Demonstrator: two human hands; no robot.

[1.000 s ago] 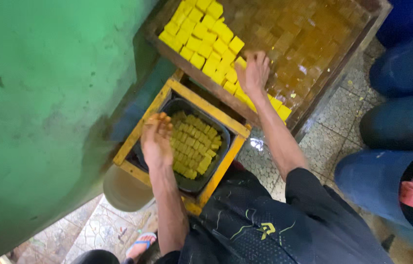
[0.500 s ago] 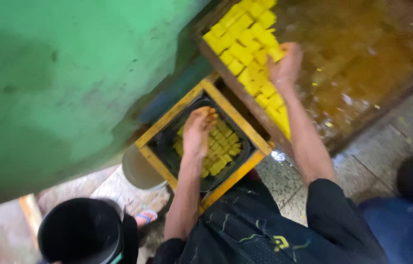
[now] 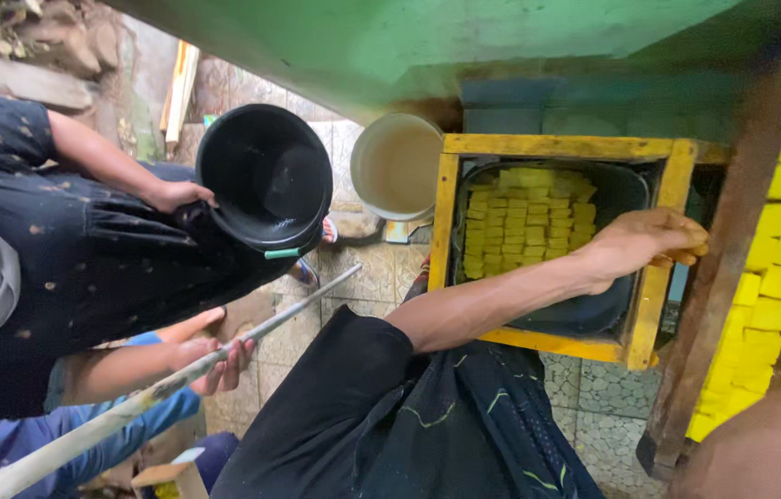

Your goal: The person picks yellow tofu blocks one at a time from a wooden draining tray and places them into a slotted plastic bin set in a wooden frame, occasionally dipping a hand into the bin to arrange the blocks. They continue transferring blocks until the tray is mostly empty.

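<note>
My left hand [image 3: 642, 246] reaches across a black tub [image 3: 585, 310] that sits in a yellow wooden frame [image 3: 448, 212]. The tub holds several yellow cubes [image 3: 524, 217] packed in rows. The hand hovers over the frame's far rail, fingers curled downward and stained yellow; whether they hold a cube is hidden. Beyond it, a dark wooden tray edge [image 3: 728, 268] borders rows of more yellow cubes [image 3: 779, 277]. Only my right forearm [image 3: 760, 448] shows at the bottom right; that hand is out of frame.
A person in a dark dotted dress holds a black bucket [image 3: 266, 180] at the left. Another person in blue sleeves grips a long pale pole [image 3: 169, 383]. A white bucket of cloudy liquid [image 3: 400, 166] stands by the frame. A green wall [image 3: 427, 42] rises above, over a tiled floor [image 3: 594, 407].
The view has swung round. My left hand has come up out of the tub toward the tray side. My right hand has left the picture. The black bucket is now held close by.
</note>
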